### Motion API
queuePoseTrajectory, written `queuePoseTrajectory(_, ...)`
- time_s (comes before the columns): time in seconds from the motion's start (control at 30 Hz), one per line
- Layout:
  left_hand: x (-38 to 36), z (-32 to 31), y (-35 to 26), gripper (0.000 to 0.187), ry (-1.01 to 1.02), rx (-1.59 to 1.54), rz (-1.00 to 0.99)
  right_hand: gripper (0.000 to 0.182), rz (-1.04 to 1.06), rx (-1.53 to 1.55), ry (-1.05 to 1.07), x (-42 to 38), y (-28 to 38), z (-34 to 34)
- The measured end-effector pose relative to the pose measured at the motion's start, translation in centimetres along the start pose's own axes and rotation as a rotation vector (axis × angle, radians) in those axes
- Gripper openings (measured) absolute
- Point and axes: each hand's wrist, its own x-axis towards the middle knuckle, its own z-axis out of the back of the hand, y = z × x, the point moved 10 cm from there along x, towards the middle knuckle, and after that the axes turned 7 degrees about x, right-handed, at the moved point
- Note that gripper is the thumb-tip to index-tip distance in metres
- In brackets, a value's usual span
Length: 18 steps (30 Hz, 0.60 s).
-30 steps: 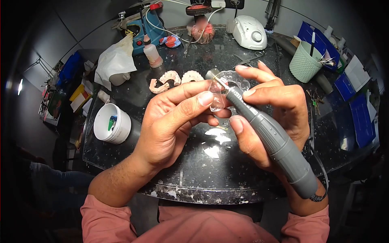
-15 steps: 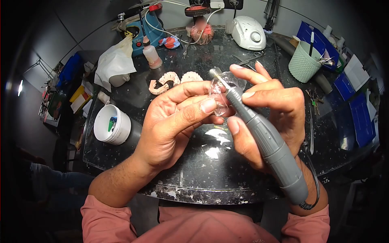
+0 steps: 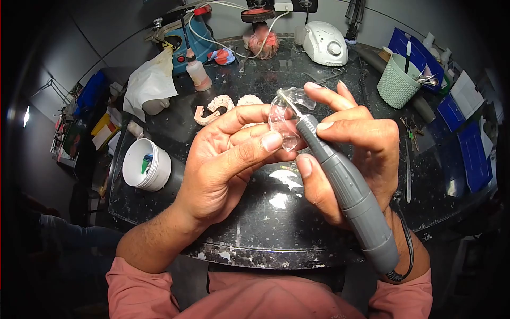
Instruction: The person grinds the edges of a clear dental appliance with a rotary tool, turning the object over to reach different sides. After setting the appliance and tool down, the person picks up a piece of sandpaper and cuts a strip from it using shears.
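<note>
My left hand (image 3: pixel 223 154) pinches a clear plastic dental aligner (image 3: pixel 277 118) between thumb and fingers. Its horseshoe arch curves up and to the right. A grey rotary handpiece (image 3: pixel 348 186) lies slanted in my right hand (image 3: pixel 372 130), thumb on one side and index finger on top, the other fingers raised toward the aligner. From its nose a thin bur (image 3: pixel 289 102) reaches across the aligner's arch. The handpiece's black cord trails from its rear end by my right wrist. Behind my left hand, plaster dental models (image 3: pixel 214 109) sit on the dark bench.
At left stands a white tub (image 3: pixel 147 165) with small items inside. A pink-stained bottle (image 3: pixel 199 75), a draped white cloth (image 3: pixel 151 85) and a white control box (image 3: pixel 325 43) are farther back. A green basket (image 3: pixel 398 82) of tools and some keys (image 3: pixel 411 129) lie right.
The aligner has been turned in my left fingers, so its arch now faces me more openly. The handpiece's rear end has shifted slightly left and down; both hands hold nearly the same place.
</note>
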Motion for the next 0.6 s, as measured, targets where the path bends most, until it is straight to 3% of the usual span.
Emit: queuePoseTrajectory(0.6, -0.13, -0.33, 0.07, 0.036, 0.026, -0.002, -0.009, 0.043, 0.014, 0.017, -0.051, -0.02, 0.01, 0.29)
